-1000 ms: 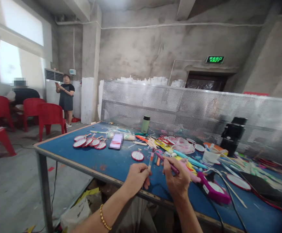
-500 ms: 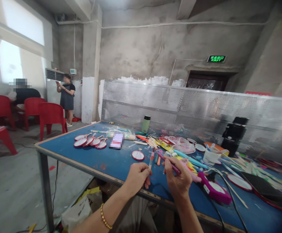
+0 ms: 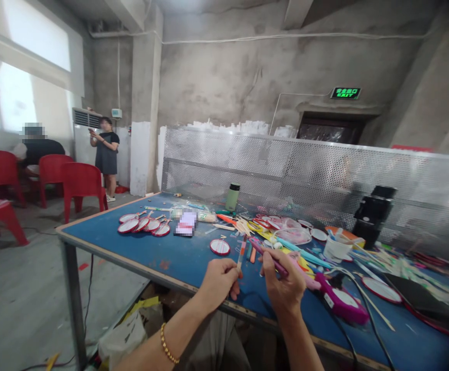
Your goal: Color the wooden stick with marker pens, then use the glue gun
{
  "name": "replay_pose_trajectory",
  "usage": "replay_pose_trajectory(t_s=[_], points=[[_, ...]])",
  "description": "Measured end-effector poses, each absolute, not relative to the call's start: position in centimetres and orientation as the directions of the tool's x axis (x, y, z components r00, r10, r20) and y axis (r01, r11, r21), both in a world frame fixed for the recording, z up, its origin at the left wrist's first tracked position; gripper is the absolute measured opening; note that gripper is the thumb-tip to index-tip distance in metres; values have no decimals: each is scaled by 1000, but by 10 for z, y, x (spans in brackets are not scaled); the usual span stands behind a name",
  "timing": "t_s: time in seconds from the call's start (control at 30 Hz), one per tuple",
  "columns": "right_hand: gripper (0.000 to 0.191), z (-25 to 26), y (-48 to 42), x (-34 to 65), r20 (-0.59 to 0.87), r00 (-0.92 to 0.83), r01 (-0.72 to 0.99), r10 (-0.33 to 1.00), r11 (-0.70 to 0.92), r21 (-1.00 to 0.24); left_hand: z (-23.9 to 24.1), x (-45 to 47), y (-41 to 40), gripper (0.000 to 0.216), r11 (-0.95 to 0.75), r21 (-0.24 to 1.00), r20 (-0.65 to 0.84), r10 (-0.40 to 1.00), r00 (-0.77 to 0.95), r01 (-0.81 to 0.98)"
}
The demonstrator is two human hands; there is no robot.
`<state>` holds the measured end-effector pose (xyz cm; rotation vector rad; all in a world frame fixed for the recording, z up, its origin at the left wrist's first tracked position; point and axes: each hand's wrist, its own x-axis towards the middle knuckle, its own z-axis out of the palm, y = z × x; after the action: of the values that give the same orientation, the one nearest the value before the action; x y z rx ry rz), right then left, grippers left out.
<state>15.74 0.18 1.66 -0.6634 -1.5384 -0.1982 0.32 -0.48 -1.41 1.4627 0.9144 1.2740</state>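
My left hand [image 3: 221, 281] pinches the lower end of a flat, thin stick [image 3: 242, 252] with orange and whitish bands, held upright over the table's near edge. In my right hand [image 3: 284, 281] is a purple pen-shaped tool [image 3: 273, 262], gripped like a pen. Its tip points up and left, close to the top of the stick; whether they touch I cannot tell. A round white disc with a red rim [image 3: 220, 247] lies just beyond my left hand. Right of my right hand rests a magenta device [image 3: 342, 301] with a pale oval face.
Several red-rimmed paddles [image 3: 139, 225] lie at the left beside a phone [image 3: 186, 223]. A green bottle [image 3: 232, 197] stands at the back. A white cup [image 3: 337, 248], black cables [image 3: 363, 299] and loose sticks crowd the right side. A perforated metal screen [image 3: 247, 165] borders the table [image 3: 124, 252].
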Motion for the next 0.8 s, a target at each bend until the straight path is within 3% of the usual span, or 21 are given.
replay_pose_trajectory(t_s=[0.8], points=[[11,17,1,157,961,48,531,272,808,-255,-14,3,-5,19,-273,959,281,944,173,-70]])
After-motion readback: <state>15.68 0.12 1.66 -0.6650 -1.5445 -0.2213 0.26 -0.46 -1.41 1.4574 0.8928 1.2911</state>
